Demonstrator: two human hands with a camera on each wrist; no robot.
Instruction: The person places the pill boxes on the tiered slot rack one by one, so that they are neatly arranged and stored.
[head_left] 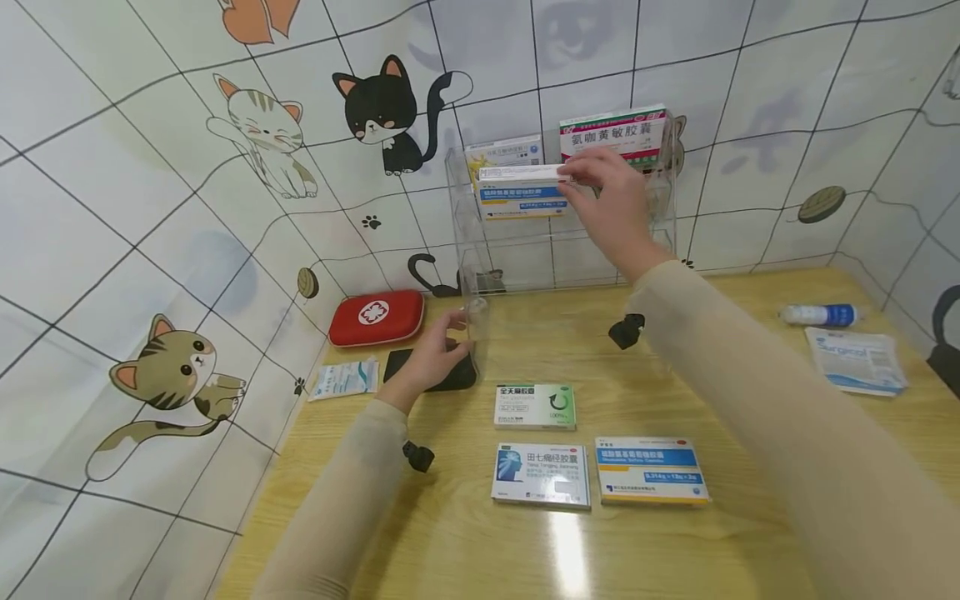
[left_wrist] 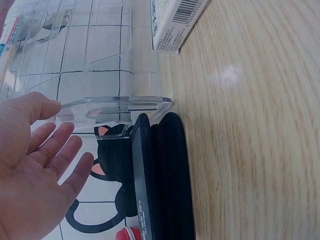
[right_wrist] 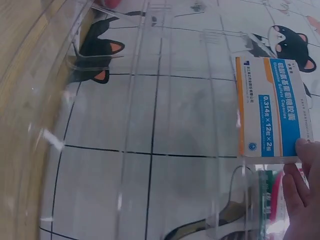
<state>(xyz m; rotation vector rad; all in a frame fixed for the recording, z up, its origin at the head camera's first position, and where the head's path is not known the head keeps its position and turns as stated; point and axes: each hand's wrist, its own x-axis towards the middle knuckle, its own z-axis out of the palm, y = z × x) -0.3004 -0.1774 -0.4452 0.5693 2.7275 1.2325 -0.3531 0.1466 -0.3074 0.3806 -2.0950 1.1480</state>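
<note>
Nearest the person, three medicine boxes lie flat on the wooden table [head_left: 465, 533]: a white and blue box [head_left: 542, 474] beside a blue and orange box [head_left: 651, 470], and just behind them a green and white box [head_left: 535, 406]. A little further back the left hand [head_left: 438, 348] rests with its fingers loose and spread, holding nothing, against the front left corner of the clear acrylic rack [head_left: 480, 275]; the left wrist view shows the open palm just beside the rack's curved edge. Under that hand lies a black zip pouch [head_left: 431, 371], with a white sachet [head_left: 345, 377] to its left and a red first-aid case [head_left: 377, 317] behind. Off to the right sit a white packet with blue print [head_left: 855, 360] and a small white and blue bottle [head_left: 821, 314]. Further back, the right hand [head_left: 611, 200] is raised at the rack's middle tier, fingertips pinching the right end of a blue-banded box [head_left: 521, 192], which stands upright there against the clear wall. On the top tier behind stand a yellow and white box [head_left: 504, 153] and a larger red and green box [head_left: 615, 133], against the cat-patterned tile wall [head_left: 187, 208].
</note>
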